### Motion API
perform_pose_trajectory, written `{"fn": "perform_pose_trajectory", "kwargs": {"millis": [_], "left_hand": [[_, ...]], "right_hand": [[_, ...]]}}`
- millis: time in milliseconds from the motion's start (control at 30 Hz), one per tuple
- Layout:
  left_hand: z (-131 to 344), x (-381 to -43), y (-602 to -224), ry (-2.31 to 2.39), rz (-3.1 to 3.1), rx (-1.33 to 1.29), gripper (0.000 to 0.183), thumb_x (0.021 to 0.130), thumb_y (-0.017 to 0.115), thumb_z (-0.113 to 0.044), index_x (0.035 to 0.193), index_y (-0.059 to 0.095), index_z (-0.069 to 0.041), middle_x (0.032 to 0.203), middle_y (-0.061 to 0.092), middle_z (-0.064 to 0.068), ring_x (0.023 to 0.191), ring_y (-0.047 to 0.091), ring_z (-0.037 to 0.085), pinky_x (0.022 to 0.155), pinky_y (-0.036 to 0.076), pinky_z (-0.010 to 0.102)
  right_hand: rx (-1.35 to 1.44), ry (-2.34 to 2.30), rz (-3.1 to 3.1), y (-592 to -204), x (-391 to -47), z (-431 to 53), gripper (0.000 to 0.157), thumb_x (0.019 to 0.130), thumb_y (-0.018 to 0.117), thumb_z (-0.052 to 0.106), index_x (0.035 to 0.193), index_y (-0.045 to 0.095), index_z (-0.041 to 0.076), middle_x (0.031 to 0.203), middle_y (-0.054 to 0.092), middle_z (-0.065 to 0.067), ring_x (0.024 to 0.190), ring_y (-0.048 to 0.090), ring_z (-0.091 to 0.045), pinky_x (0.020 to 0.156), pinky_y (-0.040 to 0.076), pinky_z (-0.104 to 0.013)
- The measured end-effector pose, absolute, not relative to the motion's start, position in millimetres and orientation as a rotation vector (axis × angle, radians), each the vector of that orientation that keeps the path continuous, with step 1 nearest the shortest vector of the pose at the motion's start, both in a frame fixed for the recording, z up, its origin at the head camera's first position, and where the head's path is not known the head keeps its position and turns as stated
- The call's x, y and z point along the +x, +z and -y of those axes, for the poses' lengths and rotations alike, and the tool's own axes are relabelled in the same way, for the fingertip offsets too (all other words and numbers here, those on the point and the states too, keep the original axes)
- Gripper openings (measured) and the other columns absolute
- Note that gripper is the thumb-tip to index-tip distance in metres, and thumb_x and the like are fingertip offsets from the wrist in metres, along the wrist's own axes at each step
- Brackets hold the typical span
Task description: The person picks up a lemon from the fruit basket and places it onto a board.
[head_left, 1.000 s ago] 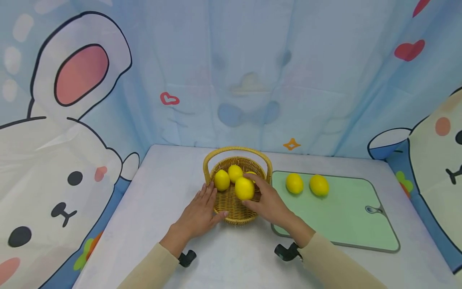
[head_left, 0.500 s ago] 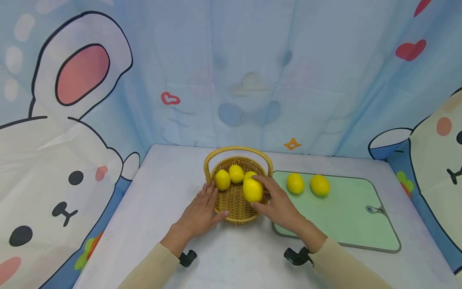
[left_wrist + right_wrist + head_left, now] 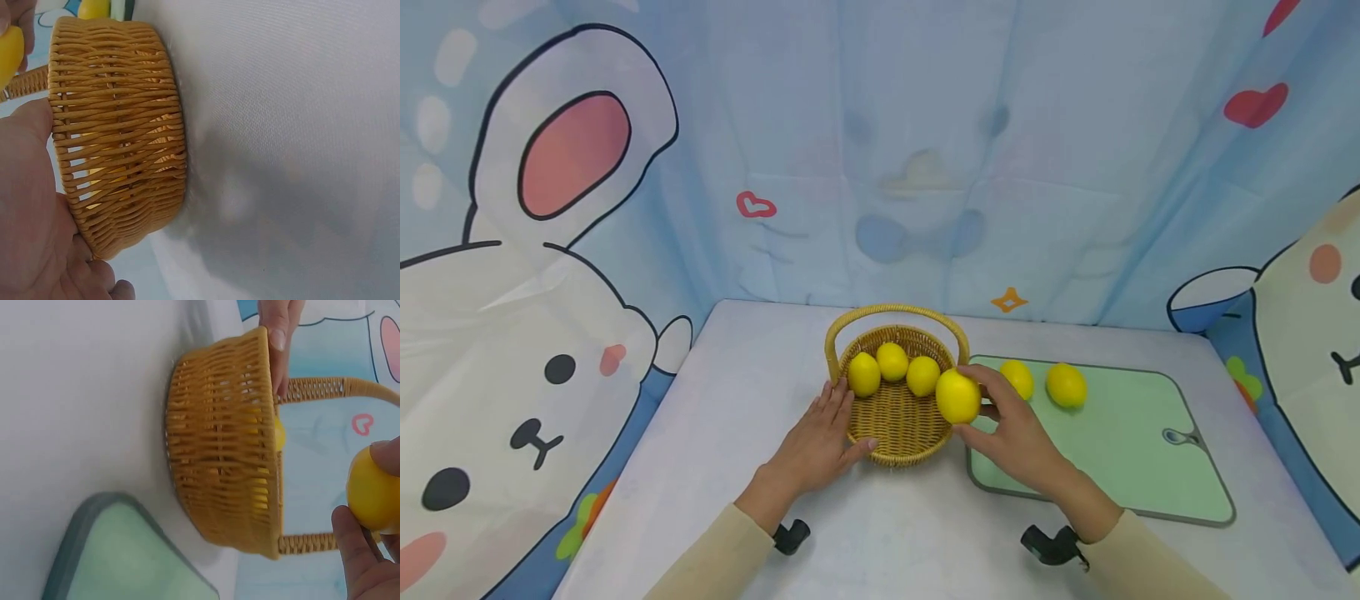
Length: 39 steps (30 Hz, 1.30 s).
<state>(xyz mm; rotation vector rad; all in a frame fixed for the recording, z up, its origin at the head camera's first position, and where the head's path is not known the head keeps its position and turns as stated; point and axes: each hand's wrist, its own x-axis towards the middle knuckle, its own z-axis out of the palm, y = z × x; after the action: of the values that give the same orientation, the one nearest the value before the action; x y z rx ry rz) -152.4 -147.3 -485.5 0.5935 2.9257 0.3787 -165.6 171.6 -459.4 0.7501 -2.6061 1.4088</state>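
Note:
A wicker basket point(image 3: 901, 425) with an arched handle stands on the table, with three lemons inside, one of them a lemon point(image 3: 892, 362) at the back. My left hand point(image 3: 812, 442) rests against the basket's left rim, its fingers straight and thumb along the front. At the basket's right rim, my right hand point(image 3: 1018, 433) pinches another lemon point(image 3: 958, 397) between thumb and fingers. In the right wrist view this lemon point(image 3: 374, 490) is held up above the basket's rim. The left wrist view shows the woven side point(image 3: 119, 137) with the palm beside it.
Right of the basket lies a green cutting board point(image 3: 1127, 450) with a grey edge. Two lemons sit near its back edge, one of them a lemon point(image 3: 1066, 386) in plain view, the other partly behind the right hand. A printed curtain point(image 3: 917, 125) hangs behind the white table point(image 3: 760, 350).
My right hand has moved right with its lemon, from over the basket's middle to its right rim, uncovering the lemon at the right inside. The left hand has stayed in place.

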Motion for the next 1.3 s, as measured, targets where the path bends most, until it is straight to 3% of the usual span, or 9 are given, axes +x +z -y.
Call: {"fn": "perform_pose_trajectory", "kwargs": {"millis": [133,367,733,800,900,1000,1300], "left_hand": [[147,-152,-486,0.375,-2.923,0.589,0.092,0.108,0.037,-0.066,0.166,0.02,0.003,0.177,0.006,0.019,0.164,0.004,0.035,0.133,0.019,0.049],[147,-152,-487,0.365,-2.923,0.595,0.092,0.109,0.038,-0.066,0.166,0.019,0.003,0.177,0.007,0.02,0.164,0.004,0.036,0.133,0.018,0.049],[147,-152,-485,0.381,-2.921,0.594,0.092,0.109,0.038,-0.065,0.166,0.019,0.003,0.177,0.008,0.02,0.164,0.004,0.036,0.133,0.017,0.048],[147,-152,-484,0.387,-2.921,0.592,0.092,0.108,0.039,-0.065,0.166,0.019,0.003,0.177,0.007,0.02,0.165,0.005,0.036,0.133,0.017,0.048],[147,-151,-483,0.395,-2.921,0.588,0.092,0.108,0.04,-0.065,0.166,0.02,0.003,0.177,0.007,0.019,0.165,0.005,0.036,0.133,0.017,0.048],[147,-152,-483,0.395,-2.923,0.59,0.092,0.108,0.039,-0.065,0.166,0.019,0.004,0.177,0.007,0.019,0.165,0.004,0.036,0.133,0.016,0.048],[147,-152,-485,0.396,-2.924,0.601,0.092,0.109,0.039,-0.065,0.166,0.019,0.004,0.177,0.006,0.019,0.165,0.004,0.036,0.133,0.016,0.048]], "right_hand": [[0.721,1.377,2.564,-458,-166,-186,0.078,0.088,0.083,-0.002,0.154,0.045,0.015,0.147,0.053,-0.008,0.116,0.059,-0.017,0.097,0.051,-0.01],[0.624,1.355,2.531,-454,-169,-214,0.08,0.089,0.081,-0.006,0.156,0.042,0.01,0.149,0.05,-0.016,0.117,0.052,0.009,0.097,0.045,-0.002],[0.339,1.348,2.596,-455,-187,-283,0.079,0.099,0.074,0.005,0.164,0.03,0.009,0.153,0.041,-0.026,0.115,0.043,0.015,0.09,0.044,0.002],[0.298,1.326,2.611,-456,-190,-296,0.078,0.1,0.073,0.008,0.165,0.029,0.01,0.155,0.039,-0.027,0.119,0.048,0.006,0.088,0.044,0.002],[0.24,1.289,2.639,-459,-196,-313,0.078,0.101,0.072,0.012,0.166,0.029,0.011,0.157,0.037,-0.03,0.127,0.055,-0.025,0.085,0.043,0.003],[0.185,1.259,2.68,-465,-200,-329,0.077,0.103,0.07,0.017,0.167,0.027,0.012,0.158,0.035,-0.032,0.127,0.05,-0.051,0.08,0.043,0.003],[0.062,1.163,2.784,-489,-210,-363,0.078,0.104,0.067,0.023,0.167,0.024,0.006,0.155,0.036,-0.041,0.122,0.052,-0.062,0.067,0.042,-0.003]]}}
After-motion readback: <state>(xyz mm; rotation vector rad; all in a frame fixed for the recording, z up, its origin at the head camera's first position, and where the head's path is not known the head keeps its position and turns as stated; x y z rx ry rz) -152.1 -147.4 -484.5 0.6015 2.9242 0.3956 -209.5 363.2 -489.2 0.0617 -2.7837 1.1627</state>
